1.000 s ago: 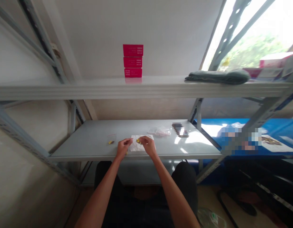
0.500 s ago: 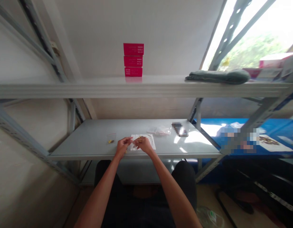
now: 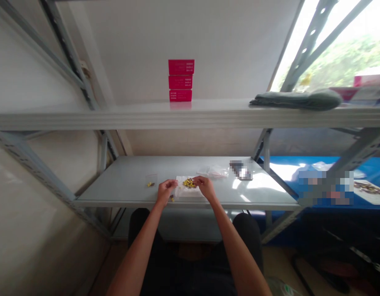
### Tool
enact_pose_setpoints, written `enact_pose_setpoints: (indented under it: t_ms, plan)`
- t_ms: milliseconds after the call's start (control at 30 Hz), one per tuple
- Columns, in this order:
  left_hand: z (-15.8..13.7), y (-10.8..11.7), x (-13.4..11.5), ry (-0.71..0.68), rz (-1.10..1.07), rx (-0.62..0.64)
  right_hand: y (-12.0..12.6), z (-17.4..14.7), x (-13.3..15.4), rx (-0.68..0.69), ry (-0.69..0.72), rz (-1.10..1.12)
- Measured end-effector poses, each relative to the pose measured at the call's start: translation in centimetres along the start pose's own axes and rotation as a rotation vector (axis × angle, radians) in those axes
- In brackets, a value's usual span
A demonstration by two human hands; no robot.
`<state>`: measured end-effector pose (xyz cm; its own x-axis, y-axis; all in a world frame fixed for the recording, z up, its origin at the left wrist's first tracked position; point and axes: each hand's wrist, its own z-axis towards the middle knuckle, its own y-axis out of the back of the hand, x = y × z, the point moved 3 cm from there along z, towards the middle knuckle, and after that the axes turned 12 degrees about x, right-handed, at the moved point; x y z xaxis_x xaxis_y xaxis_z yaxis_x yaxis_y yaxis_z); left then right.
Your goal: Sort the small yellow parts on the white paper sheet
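Small yellow-and-dark pieces lie in a pile [image 3: 189,183] on a white sheet [image 3: 190,193] near the shelf's front edge. At the pile's right side is my right hand [image 3: 206,188], its fingertips drawn together at the pieces; whether one is pinched is too small to see. My left hand [image 3: 165,191] hovers at the sheet's left edge with thumb and fingers closed together, and what they hold cannot be made out. Just below it rests a small yellow-and-dark piece [image 3: 172,198]. Farther left lies a small clear zip bag [image 3: 152,178] with yellow pieces [image 3: 150,184] at it.
Clear plastic bags [image 3: 216,171] and a blurred-out dark object [image 3: 240,170] lie right of the sheet. The upper shelf [image 3: 131,120] crosses above my hands, bearing stacked pink boxes [image 3: 180,82] and a folded grey cloth [image 3: 296,100]. A blue surface [image 3: 279,158] adjoins at right.
My right hand has moved right, away from my left hand, uncovering the pile on the sheet. The view has shifted slightly, so everything sits farther right.
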<state>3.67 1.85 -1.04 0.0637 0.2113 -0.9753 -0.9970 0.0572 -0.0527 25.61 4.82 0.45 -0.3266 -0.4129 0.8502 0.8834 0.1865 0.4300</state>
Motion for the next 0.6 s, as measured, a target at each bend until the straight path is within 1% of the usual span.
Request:
enact_pose_setpoints:
  t_ms: [33, 67, 133, 200, 267, 400, 600]
  plan:
    - [0.0, 0.0, 0.0, -0.001, -0.006, 0.000, 0.5, -0.5, -0.4, -0.050, -0.018, -0.090]
    - [0.0, 0.0, 0.1, -0.002, -0.013, 0.001, 0.8, -0.9, -0.7, -0.063, -0.029, -0.175]
    - [0.1, 0.0, 0.2, -0.005, -0.026, 0.007, 0.8, -1.6, -0.8, -0.031, -0.024, -0.300]
    - [0.1, 0.0, 0.2, -0.013, -0.032, 0.011, 0.4, -1.8, -0.6, -0.003, 0.000, -0.366]
    - [0.1, 0.0, 0.2, -0.024, -0.032, 0.011, 0.1, -1.9, -0.3, -0.013, 0.011, -0.409]
    - [0.1, 0.1, 0.2, -0.028, -0.004, 0.005, -0.3, -1.6, -0.2, -0.048, -0.017, -0.451]
    - [0.0, 0.1, 0.0, -0.026, 0.013, 0.021, -0.4, -1.1, -0.7, -0.013, -0.053, -0.451]
